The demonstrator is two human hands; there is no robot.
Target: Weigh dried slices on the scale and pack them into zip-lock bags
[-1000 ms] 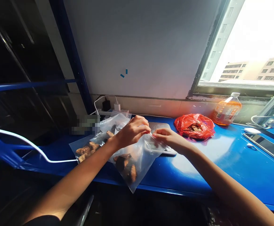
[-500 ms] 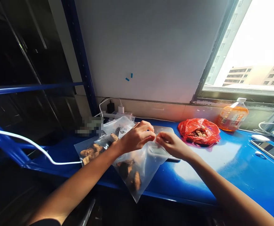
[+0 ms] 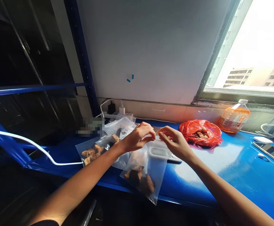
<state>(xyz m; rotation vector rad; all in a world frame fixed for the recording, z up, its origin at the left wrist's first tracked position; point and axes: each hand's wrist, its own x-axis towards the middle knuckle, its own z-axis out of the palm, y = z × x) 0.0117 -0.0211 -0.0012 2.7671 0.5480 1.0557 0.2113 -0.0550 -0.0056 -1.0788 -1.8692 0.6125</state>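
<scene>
My L hand [image 3: 143,135] & R hand [image 3: 172,139] pinch top of clear bag [image 3: 157,171] w/ brown pcs [image 3: 150,183] low down, bottom corner past table's [image 3: 205,175] front edge. Scale [image 3: 176,159] behind, partly hid. Red bag [image 3: 213,135] + btl [image 3: 234,118] nr back edge; phone [image 3: 272,153] further R.

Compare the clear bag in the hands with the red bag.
The held clear bag is see-through; the red bag is bright red. The left hand and right hand pinch the clear bag's top; the red bag sits untouched on the blue table. The clear bag hangs fairly flat; the red bag is bunched. Both hold brown pieces.
</scene>
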